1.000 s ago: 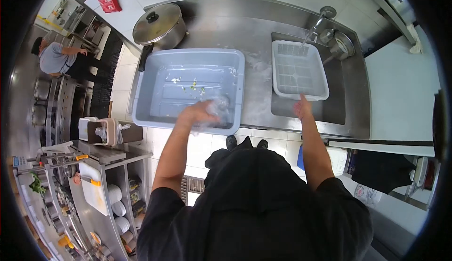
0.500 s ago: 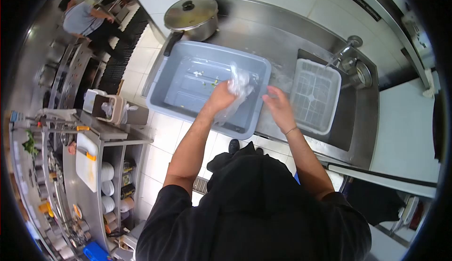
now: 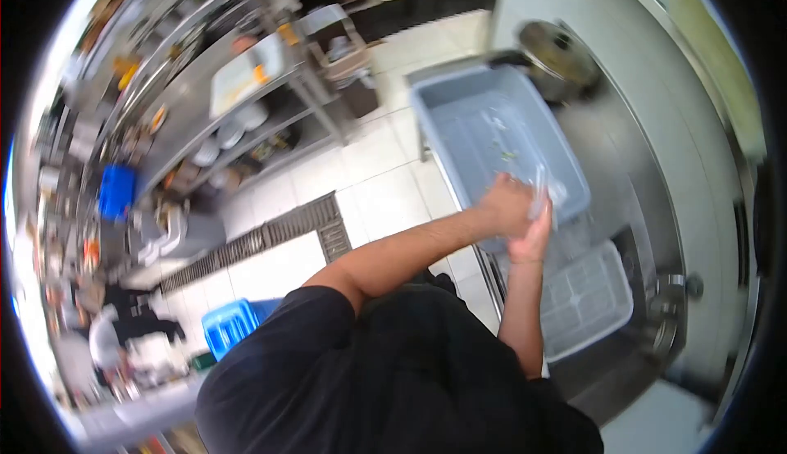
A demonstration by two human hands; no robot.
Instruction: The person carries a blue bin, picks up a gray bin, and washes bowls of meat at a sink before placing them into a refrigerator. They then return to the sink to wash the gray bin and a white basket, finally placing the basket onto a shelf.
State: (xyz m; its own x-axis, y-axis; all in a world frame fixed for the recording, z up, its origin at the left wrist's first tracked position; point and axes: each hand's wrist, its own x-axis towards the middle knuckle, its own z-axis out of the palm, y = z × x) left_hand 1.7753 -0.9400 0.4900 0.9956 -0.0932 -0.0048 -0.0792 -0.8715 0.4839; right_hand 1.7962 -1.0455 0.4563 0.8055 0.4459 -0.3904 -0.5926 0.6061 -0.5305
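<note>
Both of my hands are together over the near end of a grey-blue plastic tub point(image 3: 461, 138). My left hand point(image 3: 504, 206) is closed round a crumpled clear plastic bag point(image 3: 541, 188), partly hidden by the fingers. Against it, my right hand point(image 3: 533, 237) grips the same bag from the right side, though motion blurs its fingers. Small green and white scraps point(image 3: 506, 156) lie on the tub's floor.
A lidded pot point(image 3: 557, 61) stands beyond the tub on the steel counter. A translucent crate point(image 3: 586, 302) sits in the sink near the tap point(image 3: 693, 286). To the left are a steel shelf unit point(image 3: 188, 118), a bin point(image 3: 340, 48) and a blue container point(image 3: 229, 327).
My view has swung left, bringing more of the kitchen in. My right hand has moved from beside the tub to meet my left hand at the bag.
</note>
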